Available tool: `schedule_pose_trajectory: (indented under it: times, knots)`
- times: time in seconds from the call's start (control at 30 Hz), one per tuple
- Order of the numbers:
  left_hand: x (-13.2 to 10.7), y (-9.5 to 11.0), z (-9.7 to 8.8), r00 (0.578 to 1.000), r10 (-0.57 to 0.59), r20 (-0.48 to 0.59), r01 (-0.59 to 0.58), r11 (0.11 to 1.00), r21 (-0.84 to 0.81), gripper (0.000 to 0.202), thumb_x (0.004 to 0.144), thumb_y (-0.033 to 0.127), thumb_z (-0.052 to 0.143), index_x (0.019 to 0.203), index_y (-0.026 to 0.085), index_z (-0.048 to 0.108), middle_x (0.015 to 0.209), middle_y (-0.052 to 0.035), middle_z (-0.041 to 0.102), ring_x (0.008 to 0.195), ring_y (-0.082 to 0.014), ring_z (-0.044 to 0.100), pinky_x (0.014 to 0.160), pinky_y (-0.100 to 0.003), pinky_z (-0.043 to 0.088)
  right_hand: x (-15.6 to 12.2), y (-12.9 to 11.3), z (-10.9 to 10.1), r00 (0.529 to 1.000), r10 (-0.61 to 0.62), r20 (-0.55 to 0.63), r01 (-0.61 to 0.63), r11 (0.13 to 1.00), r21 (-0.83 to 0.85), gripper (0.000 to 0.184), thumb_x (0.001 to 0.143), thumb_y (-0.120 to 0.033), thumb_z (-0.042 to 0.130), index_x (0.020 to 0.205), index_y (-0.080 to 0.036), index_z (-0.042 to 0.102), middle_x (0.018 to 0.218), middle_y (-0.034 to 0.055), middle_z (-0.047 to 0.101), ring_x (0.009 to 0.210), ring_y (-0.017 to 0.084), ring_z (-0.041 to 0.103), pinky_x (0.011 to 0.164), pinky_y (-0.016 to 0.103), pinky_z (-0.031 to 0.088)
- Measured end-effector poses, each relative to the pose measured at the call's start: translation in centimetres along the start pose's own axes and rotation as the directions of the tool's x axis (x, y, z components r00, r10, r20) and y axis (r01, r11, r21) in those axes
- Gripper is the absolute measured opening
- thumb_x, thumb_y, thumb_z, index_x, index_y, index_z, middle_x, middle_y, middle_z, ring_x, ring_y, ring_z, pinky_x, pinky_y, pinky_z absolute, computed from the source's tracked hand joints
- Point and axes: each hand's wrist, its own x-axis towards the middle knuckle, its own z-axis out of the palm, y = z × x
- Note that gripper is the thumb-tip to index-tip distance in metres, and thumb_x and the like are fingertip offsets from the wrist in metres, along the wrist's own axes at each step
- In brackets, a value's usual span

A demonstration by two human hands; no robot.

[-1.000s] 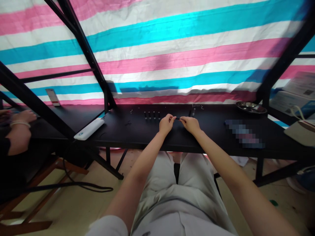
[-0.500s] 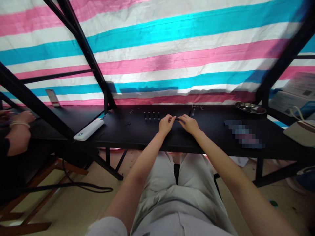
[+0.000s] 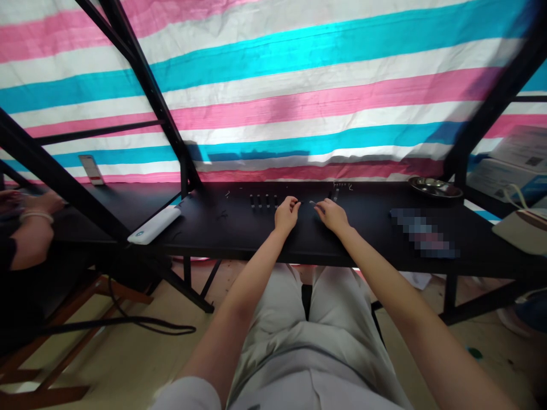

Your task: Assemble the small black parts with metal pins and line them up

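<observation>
Both of my hands rest on the black table near its far half. My left hand is curled, its fingertips pinched on a small dark piece that I cannot make out, right beside a row of several small black upright parts. My right hand is about a hand's width away, fingers pinched on a thin small metal piece pointing left. A few tiny metal bits lie behind the right hand near the table's back edge.
A white power bank lies at the table's left. A metal dish sits at the back right, with a blurred flat item in front of it. Black frame posts rise left and right. Another person's hand is at far left.
My hands, which were touching around a small piece between them, have drawn apart; the left one has moved up toward the row of black parts.
</observation>
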Motion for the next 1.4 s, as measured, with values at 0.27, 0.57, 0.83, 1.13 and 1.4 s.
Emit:
schedule_pose_trajectory:
  times: [0.27, 0.57, 0.83, 1.13, 1.4]
  knots:
    - [-0.3, -0.5, 0.6, 0.954, 0.135, 0.269, -0.129, 0.991, -0.038, 0.014, 0.079, 0.021, 0.054, 0.092, 0.019, 0.061, 0.081, 0.001, 0.061, 0.056, -0.007, 0.048, 0.061, -0.021, 0.043, 0.1, -0.3, 0.4, 0.973, -0.211, 0.092, 0.203, 0.975, 0.088, 0.024, 0.088, -0.029, 0.045, 0.099, -0.022, 0.066, 0.085, 0.0043, 0.063, 0.075, 0.015, 0.058, 0.062, 0.024, 0.039]
    - [-0.4, -0.3, 0.4, 0.969, 0.111, 0.219, -0.102, 0.993, -0.05, 0.021, 0.079, 0.018, 0.051, 0.1, 0.02, 0.053, 0.087, 0.0, 0.062, 0.054, -0.0058, 0.048, 0.06, -0.021, 0.042, 0.5, 1.0, 0.3, 0.999, 0.034, -0.017, -0.031, 0.989, 0.147, 0.025, 0.083, -0.037, 0.049, 0.086, -0.02, 0.067, 0.082, 0.0062, 0.068, 0.074, 0.018, 0.06, 0.064, 0.027, 0.042]
    - [-0.3, -0.8, 0.6, 0.97, 0.08, 0.23, -0.077, 0.997, -0.023, 0.018, 0.08, 0.017, 0.048, 0.097, 0.02, 0.054, 0.084, 0.001, 0.061, 0.051, -0.0051, 0.045, 0.057, -0.02, 0.04, 0.9, 5.2, -0.3, 0.867, 0.498, -0.033, -0.484, 0.855, 0.186, 0.023, 0.072, -0.036, 0.057, 0.078, -0.019, 0.07, 0.078, 0.0082, 0.07, 0.074, 0.021, 0.063, 0.064, 0.029, 0.043]
    - [-0.4, -0.5, 0.4, 0.968, 0.047, 0.247, -0.056, 0.998, 0.03, 0.02, 0.08, 0.016, 0.048, 0.098, 0.019, 0.054, 0.086, 0.0004, 0.063, 0.054, -0.0057, 0.047, 0.059, -0.019, 0.04, 2.2, 5.3, 1.0, 0.882, 0.47, 0.026, -0.47, 0.876, 0.109, 0.024, 0.076, -0.038, 0.056, 0.083, -0.019, 0.07, 0.084, 0.0074, 0.07, 0.08, 0.02, 0.062, 0.066, 0.026, 0.042]
    - [-0.4, -0.7, 0.5, 0.967, 0.061, 0.246, -0.067, 0.998, 0.017, 0.02, 0.08, 0.017, 0.047, 0.098, 0.02, 0.055, 0.086, 0.0005, 0.063, 0.055, -0.0062, 0.047, 0.059, -0.02, 0.04, 2.8, 5.5, 1.1, 0.882, 0.465, 0.08, -0.469, 0.882, 0.042, 0.024, 0.078, -0.038, 0.055, 0.085, -0.02, 0.07, 0.088, 0.0078, 0.069, 0.083, 0.021, 0.062, 0.068, 0.027, 0.043]
